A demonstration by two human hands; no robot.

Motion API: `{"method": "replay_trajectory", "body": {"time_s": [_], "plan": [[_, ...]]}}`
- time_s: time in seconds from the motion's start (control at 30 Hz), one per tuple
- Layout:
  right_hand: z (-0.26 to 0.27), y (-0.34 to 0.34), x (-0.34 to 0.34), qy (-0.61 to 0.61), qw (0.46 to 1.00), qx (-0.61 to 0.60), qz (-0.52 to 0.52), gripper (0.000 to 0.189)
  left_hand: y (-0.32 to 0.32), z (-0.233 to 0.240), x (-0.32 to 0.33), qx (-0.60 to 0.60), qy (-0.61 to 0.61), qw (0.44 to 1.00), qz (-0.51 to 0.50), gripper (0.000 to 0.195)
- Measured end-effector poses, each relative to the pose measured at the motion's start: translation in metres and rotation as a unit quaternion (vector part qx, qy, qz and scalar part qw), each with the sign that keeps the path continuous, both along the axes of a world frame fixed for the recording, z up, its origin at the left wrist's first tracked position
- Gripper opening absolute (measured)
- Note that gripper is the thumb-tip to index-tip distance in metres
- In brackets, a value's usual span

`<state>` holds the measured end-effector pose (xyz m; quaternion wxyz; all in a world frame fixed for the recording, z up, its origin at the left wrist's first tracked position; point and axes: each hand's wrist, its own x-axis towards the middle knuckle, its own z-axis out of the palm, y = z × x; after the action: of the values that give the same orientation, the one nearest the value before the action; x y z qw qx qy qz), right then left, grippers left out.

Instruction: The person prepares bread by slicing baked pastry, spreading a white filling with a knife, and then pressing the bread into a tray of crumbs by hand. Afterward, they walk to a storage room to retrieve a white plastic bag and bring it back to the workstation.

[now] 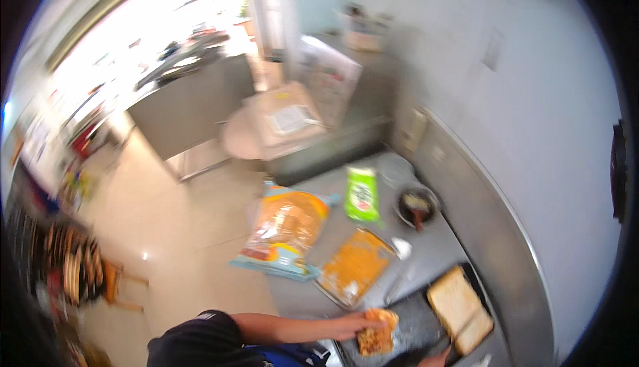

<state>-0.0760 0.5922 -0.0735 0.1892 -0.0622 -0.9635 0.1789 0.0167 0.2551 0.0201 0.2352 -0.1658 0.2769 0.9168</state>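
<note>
My left hand (352,326) reaches in from the left, its fingers on a piece of bread (375,339) with an orange-brown, crumbly topping. That piece lies at the left end of a dark baking tray (417,312). At the bottom edge, my right hand (435,360) is partly cut off and blurred, close to a pale slab of bread (453,302) at the tray's right end. A narrow dark line crosses this slab near my right hand; whether it is a blade or a cut is unclear. Whether that hand grips anything cannot be made out.
Beyond the baking tray sits a shallow tray of orange crumbs (357,264). A large plastic food bag (287,229), a green packet (362,195) and a bowl with a utensil (416,206) stand on the metal worktop (332,222). A wall (524,132) borders the right.
</note>
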Motion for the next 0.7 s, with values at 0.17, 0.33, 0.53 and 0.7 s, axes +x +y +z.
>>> {"method": "replay_trajectory", "body": {"time_s": [0.17, 0.33, 0.53, 0.7], "plan": [[-0.012, -0.066, 0.018, -0.060, 0.997, 0.050, 0.003, 0.061, -0.030, 0.040, 0.033, 0.030, -0.029, 0.998, 0.036, 0.050], [-0.035, -0.030, 0.009, -0.061, 0.994, 0.076, -0.050, 0.065, -0.017, 0.041, 0.016, -0.019, 0.008, 0.998, 0.064, 0.040], [0.042, -0.121, -0.010, -0.207, 0.975, 0.069, -0.041, 0.071, -0.036, 0.033, 0.045, -0.033, -0.078, 0.990, 0.116, 0.043], [0.041, -0.125, -0.007, -0.238, 0.967, 0.079, -0.049, 0.075, -0.027, 0.022, 0.038, -0.040, -0.054, 0.993, 0.096, 0.043]]}}
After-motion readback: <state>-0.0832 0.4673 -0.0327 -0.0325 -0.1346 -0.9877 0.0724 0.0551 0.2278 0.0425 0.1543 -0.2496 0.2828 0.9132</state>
